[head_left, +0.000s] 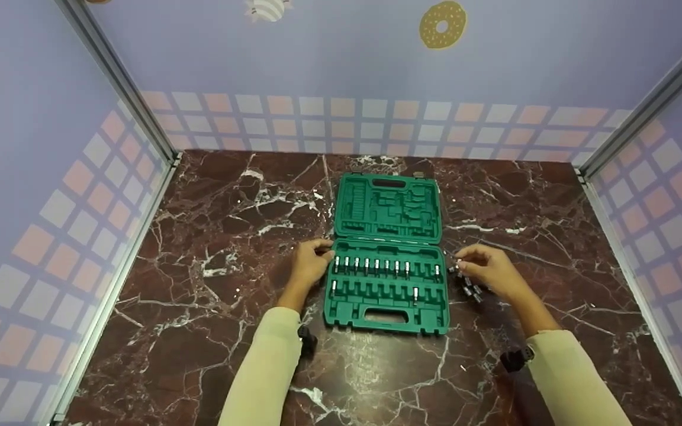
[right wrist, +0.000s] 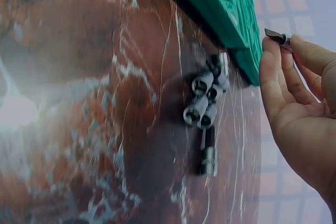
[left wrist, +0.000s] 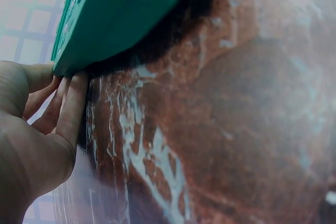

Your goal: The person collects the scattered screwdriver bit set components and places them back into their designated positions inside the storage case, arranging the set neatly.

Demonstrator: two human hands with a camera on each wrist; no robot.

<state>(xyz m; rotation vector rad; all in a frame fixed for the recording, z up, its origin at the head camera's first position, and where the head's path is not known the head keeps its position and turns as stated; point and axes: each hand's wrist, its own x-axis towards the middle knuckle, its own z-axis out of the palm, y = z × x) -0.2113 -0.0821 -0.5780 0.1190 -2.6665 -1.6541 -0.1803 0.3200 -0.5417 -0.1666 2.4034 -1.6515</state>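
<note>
A green plastic socket case (head_left: 341, 316) lies open on the marbled table, its lid half folded back. Most of the upper row of slots in the near half holds silver bit sockets (head_left: 376, 267); two more stand in the lower row. At the case's left edge my left hand (head_left: 308, 266) pinches the rim, thumb above and fingers against the side. Just off the right edge, my right hand (head_left: 490, 271) pinches a bit socket (right wrist: 279, 38) with a dark, flat blade tip between thumb and fingertips. Several loose bit sockets (right wrist: 202, 98) lie heaped below that hand.
The lid (head_left: 388, 204) has moulded recesses and lies toward the back wall (head_left: 329, 59). Patterned panels also stand at left (head_left: 15, 177) and right (head_left: 672, 195). One loose bit socket (right wrist: 208, 156) lies a little apart from the heap.
</note>
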